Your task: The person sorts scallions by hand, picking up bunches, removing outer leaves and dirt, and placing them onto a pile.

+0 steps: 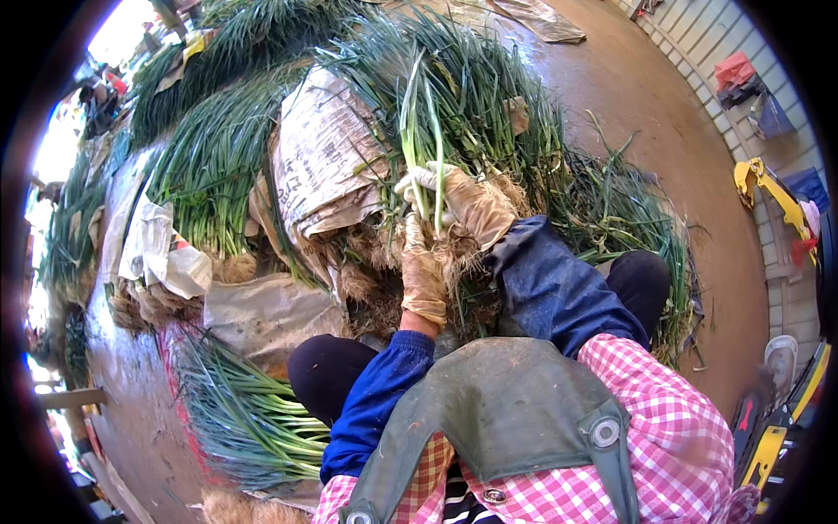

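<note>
A few green onions (421,118) stand upright in front of me, their green leaves up and white stalks low between my gloves. My right hand (470,203), in a stained whitish glove, has its fingers closed round the stalks from the right. My left hand (422,266), gloved alike, is closed on the stalks' lower end from below; its fingertips are partly hidden. The roots below the gloves blend with the brown roots (458,253) of the pile. Just beyond my hands lies a big heap of green onions (489,105), leaves pointing away from me.
A whitish woven sack (323,153) drapes over the heap's left side. More bundles (218,166) lie farther left. Beside my left knee rests a pile of onions with pale stalks (262,419). Loose leaves (624,201) spread to the right. Yellow-and-black equipment (777,196) stands at the right wall.
</note>
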Motion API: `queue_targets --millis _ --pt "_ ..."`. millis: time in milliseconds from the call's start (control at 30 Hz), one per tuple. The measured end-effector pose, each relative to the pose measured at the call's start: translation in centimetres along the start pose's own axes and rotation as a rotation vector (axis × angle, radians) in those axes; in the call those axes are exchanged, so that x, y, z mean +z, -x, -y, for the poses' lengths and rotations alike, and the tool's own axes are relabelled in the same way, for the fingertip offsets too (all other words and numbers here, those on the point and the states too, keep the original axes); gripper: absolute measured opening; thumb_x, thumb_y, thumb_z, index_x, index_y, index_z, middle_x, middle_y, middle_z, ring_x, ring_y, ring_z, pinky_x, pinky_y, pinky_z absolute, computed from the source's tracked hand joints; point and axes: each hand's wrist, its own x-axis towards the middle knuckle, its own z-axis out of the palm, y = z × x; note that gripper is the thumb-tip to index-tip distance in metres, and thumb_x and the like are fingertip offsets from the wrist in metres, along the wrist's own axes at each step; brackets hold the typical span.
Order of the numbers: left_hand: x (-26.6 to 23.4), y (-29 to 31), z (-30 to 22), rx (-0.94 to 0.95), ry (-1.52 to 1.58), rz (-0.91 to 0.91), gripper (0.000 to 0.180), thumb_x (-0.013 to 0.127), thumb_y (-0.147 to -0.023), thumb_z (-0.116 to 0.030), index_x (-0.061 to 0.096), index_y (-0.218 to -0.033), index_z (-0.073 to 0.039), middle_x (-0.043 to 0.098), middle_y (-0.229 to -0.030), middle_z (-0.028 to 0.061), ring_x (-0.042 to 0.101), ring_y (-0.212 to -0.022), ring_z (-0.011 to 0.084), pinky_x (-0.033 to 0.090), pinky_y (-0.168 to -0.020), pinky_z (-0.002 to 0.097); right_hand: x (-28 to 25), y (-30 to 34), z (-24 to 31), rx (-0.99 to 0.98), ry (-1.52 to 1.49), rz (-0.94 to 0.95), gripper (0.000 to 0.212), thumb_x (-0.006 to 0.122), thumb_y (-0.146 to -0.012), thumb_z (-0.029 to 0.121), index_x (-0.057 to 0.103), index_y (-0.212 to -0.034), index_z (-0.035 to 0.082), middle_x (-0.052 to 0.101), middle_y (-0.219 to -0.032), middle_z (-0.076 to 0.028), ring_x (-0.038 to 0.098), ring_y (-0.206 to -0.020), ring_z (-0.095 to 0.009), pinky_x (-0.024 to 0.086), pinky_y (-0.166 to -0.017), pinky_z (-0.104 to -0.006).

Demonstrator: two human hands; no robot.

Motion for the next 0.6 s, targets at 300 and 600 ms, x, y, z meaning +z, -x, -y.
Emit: queue_targets --millis 300,600 --pt "-0.8 -1.2 -0.6 0.246 -0.436 -0.24 0.024 0.055 -0.091 -0.025 0.06 -0.103 -0.004 0.06 -0.075 0.0026 0.052 -0.05 0.0109 0.04 -0.04 0.0219 -0.3 3.7 -2.9 -0.19 0.101 -0.215 0.026 0.05 -0.095 0.024 0.061 -0.102 0.001 0.065 -0.08 -0.002 0.052 -0.06 -0.006 0.046 -0.055 -0.0206" --pt "-2.1 -1.7 -0.5 0.48 -0.648 -0.101 0.04 0.049 -0.09 -0.003 0.044 -0.129 -0.006 0.06 -0.089 0.0044 0.059 -0.063 0.0111 0.049 -0.05 0.0234 2.8 10.1 8.8 -0.609 0.177 -0.12 0.027 0.045 -0.098 0.021 0.059 -0.113 0.004 0.066 -0.085 -0.006 0.057 -0.063 -0.006 0.052 -0.057 -0.0192"
